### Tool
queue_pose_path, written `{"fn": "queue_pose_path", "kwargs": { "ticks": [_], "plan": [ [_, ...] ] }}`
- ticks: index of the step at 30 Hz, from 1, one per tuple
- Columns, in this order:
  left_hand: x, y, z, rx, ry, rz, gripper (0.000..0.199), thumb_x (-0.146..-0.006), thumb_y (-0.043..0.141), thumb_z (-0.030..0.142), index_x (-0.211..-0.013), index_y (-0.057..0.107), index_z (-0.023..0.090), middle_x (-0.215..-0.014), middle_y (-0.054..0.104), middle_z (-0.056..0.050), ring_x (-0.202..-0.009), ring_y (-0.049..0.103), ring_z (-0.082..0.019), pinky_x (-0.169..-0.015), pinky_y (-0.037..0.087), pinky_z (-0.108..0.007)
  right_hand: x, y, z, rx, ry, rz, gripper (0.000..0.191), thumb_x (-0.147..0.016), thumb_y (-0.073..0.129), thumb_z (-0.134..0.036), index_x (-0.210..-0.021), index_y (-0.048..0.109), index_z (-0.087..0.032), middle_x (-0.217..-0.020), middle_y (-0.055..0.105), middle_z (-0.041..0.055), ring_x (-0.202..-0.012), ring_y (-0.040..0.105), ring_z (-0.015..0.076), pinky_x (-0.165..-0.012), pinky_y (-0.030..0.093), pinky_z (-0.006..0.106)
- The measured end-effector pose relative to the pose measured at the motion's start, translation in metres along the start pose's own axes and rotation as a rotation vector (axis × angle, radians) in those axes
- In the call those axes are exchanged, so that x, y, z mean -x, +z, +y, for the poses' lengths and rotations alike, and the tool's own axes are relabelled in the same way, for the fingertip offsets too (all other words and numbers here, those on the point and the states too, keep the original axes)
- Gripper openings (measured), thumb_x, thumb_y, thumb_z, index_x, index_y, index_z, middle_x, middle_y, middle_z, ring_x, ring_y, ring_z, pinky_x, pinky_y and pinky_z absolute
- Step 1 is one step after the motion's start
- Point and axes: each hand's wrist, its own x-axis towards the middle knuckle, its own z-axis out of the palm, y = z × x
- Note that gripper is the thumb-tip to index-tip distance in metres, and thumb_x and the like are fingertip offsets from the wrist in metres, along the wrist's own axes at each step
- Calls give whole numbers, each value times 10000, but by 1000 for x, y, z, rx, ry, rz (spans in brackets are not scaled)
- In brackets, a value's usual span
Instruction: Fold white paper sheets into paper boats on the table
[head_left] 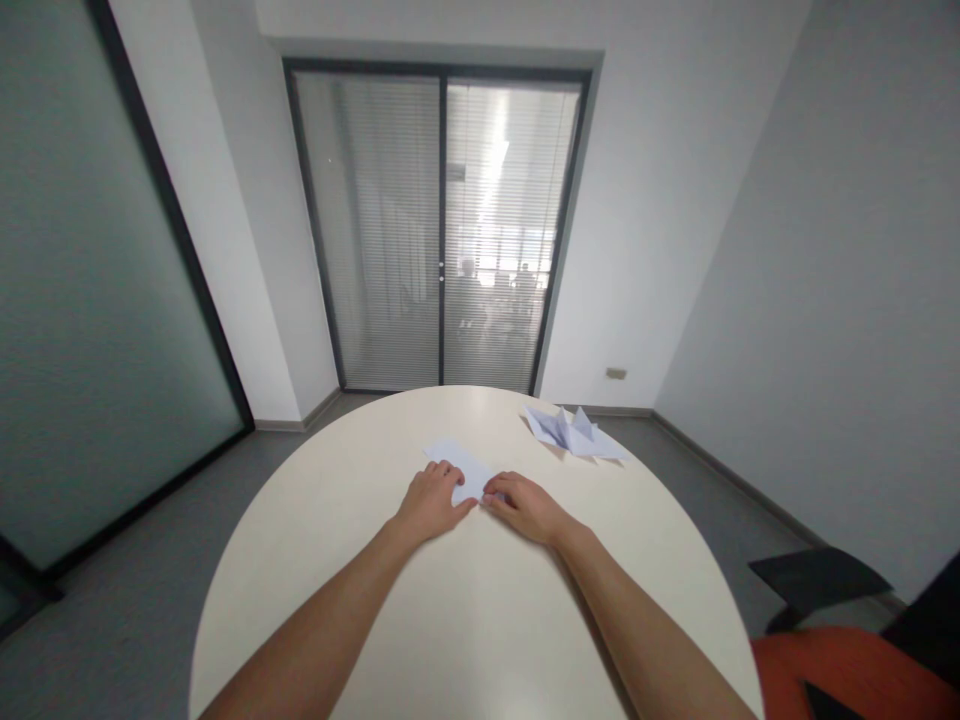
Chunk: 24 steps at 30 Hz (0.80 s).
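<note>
A small pale sheet of paper [466, 468] lies on the white round table [480, 620], partly covered by both hands. My left hand [435, 498] rests on its left side, fingers spread, with the thumb stretched toward the near corner. At the right near corner, my right hand [523, 505] has its thumb and fingers pressed together on the paper's edge. Farther back on the right stands a folded paper piece [574, 436] with raised points, apart from both hands.
An orange chair [855, 670] with a black armrest [821, 578] stands at the lower right, beside the table. Beyond the table are a glass door with blinds [442, 230] and a white wall. A frosted glass panel [97, 280] is on the left.
</note>
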Motion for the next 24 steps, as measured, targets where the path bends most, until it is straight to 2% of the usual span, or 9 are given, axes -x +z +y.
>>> {"fn": "queue_pose_path", "kwargs": {
  "ticks": [6, 13, 16, 19, 24],
  "plan": [
    [1, 1, 2, 10, -30, 11, 328, -859, 636, 477, -1042, 630, 205, -1104, 629, -88, -1063, 555, -269, -903, 436, -378, 0, 0, 1, 24, 36, 13, 184, -933, 581, -341, -953, 680, -187, -897, 668, 52, -828, 585, 185, -760, 443, 290],
    [1, 6, 10, -12, -102, 43, 307, -913, 564, 479, -1017, 626, 196, -1083, 623, -93, -1061, 543, -261, -908, 435, -371, -7, 9, 1, 63, 63, 57, 133, -932, 550, -235, -876, 651, -171, -892, 642, 64, -883, 572, 191, -822, 435, 305],
    [1, 9, 14, -21, -141, 56, 287, -906, 579, 455, -1015, 615, 192, -1074, 618, -93, -1062, 537, -257, -893, 440, -359, -8, 11, 0, 75, 73, 66, 83, -911, 576, -213, -926, 648, -175, -905, 639, 60, -892, 568, 193, -826, 433, 308],
    [1, 10, 16, -18, -154, 69, 271, -900, 592, 433, -1014, 611, 188, -1066, 614, -92, -1058, 534, -255, -875, 445, -353, -7, 10, 0, 70, 67, 75, 144, -899, 592, -199, -1032, 647, -189, -908, 642, 51, -882, 568, 192, -820, 439, 309],
    [0, 11, 15, 4, -167, 70, 273, -889, 620, 431, -1021, 620, 193, -1086, 616, -88, -1072, 537, -257, -894, 440, -358, -5, 1, -2, 39, -6, 27, 183, -911, 562, -196, -983, 730, -204, -970, 676, 67, -929, 597, 192, -862, 449, 309]
  ]
}}
